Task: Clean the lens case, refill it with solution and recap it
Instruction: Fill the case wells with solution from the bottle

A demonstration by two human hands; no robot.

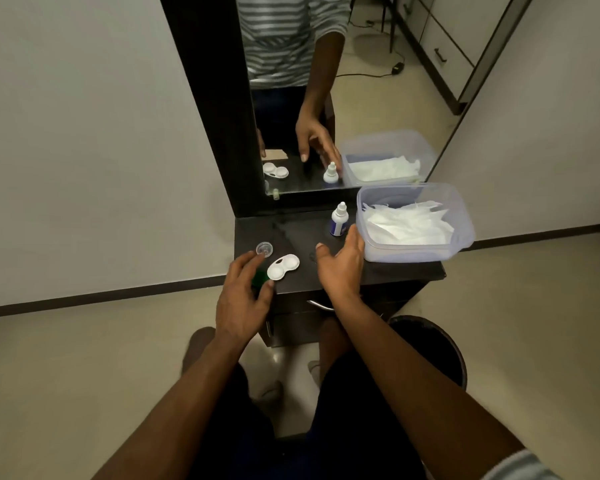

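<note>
A white two-well lens case (283, 267) lies uncapped on the dark dresser top (406, 270). A clear cap (264, 249) sits just behind and left of it. A green cap (259, 278) lies under the fingers of my left hand (245, 296), which hovers over it with fingers spread, beside the case's near well. The small white solution bottle (339, 220) with a blue label stands capped at the back. My right hand (342, 268) is open, fingers straight, between the case and the bottle, its fingertips close to the bottle's base.
A clear plastic tub (465, 237) of white tissues sits on the dresser's right end, touching my right hand's side. A mirror (326, 98) stands behind. A dark waste bin (437, 348) is on the floor at the right. A drawer handle (317, 304) shows below the top.
</note>
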